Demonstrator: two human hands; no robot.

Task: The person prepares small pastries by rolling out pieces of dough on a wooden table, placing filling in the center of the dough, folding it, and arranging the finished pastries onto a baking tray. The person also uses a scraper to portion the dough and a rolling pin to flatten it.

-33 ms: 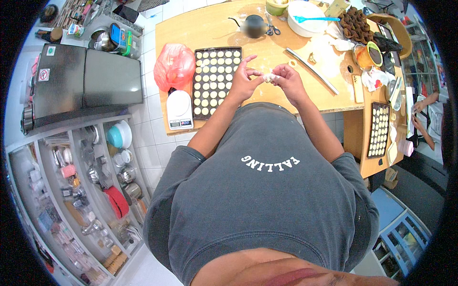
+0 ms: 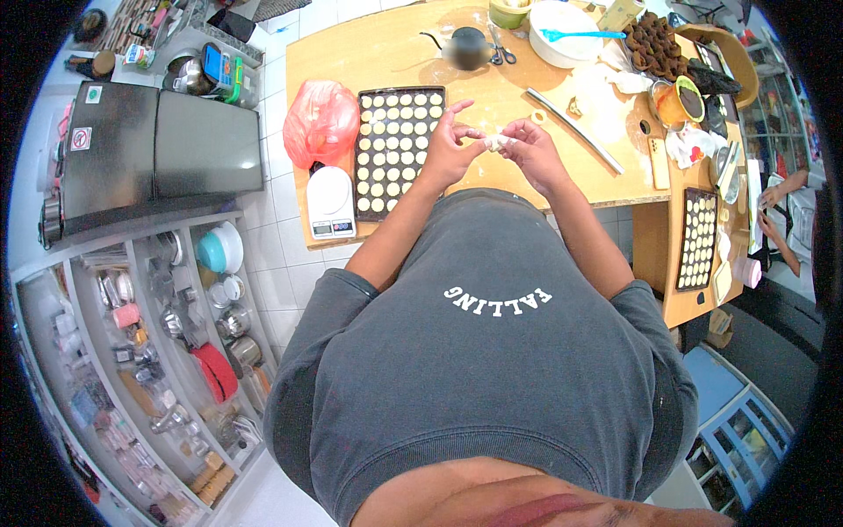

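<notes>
Over the near edge of the wooden table (image 2: 351, 53), my left hand (image 2: 452, 154) and my right hand (image 2: 532, 155) meet fingertip to fingertip. Both pinch a small piece of pale dough (image 2: 496, 143) between thumbs and forefingers. The other left fingers are raised and spread. White residue shows on the fingertips. Left of my left hand lies a dark baking tray (image 2: 357, 180) with rows of pale dough rounds. Beyond my right hand are a ring-shaped cutter (image 2: 538, 116), a lump of dough (image 2: 575, 106) and a long metal rod (image 2: 580, 133).
A white kitchen scale (image 2: 330, 200) and a pinkish-red plastic bag (image 2: 320, 123) flank the tray. Scissors (image 2: 502, 54) and a white bowl (image 2: 562, 44) with a blue spatula stand at the back. A second tray (image 2: 683, 255) and a phone (image 2: 659, 164) lie right. Another person's hands (image 2: 773, 211) show far right.
</notes>
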